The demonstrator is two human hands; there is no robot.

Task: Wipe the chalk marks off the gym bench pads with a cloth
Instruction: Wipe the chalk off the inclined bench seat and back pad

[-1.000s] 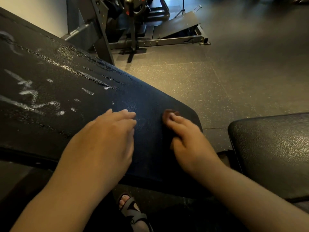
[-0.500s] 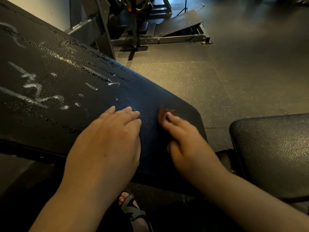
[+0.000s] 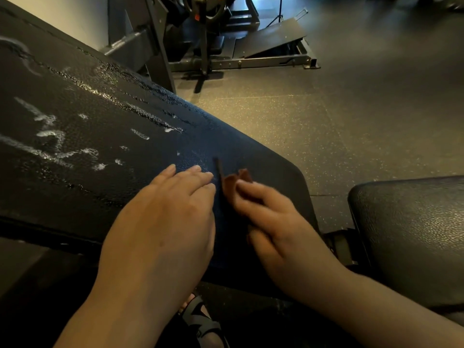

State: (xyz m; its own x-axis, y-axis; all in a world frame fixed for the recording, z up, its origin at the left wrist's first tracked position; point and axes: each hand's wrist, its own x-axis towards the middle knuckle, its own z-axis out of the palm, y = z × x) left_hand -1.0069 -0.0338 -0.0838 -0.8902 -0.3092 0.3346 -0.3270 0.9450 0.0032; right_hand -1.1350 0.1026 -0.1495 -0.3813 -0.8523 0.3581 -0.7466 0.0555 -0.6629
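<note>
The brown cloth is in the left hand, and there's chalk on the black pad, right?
Not quite. The head view shows the cloth pinched in the right hand; the left hand lies flat on the pad. Chalk is on the pad, yes.

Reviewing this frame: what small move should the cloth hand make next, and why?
Probably slide the cloth, gripped in the right hand, leftward up the bench pad onto the chalk marks. The cloth sits on a dark patch near the pad's lower end. The white streaks lie beyond the left hand, which rests flat between them.
</note>
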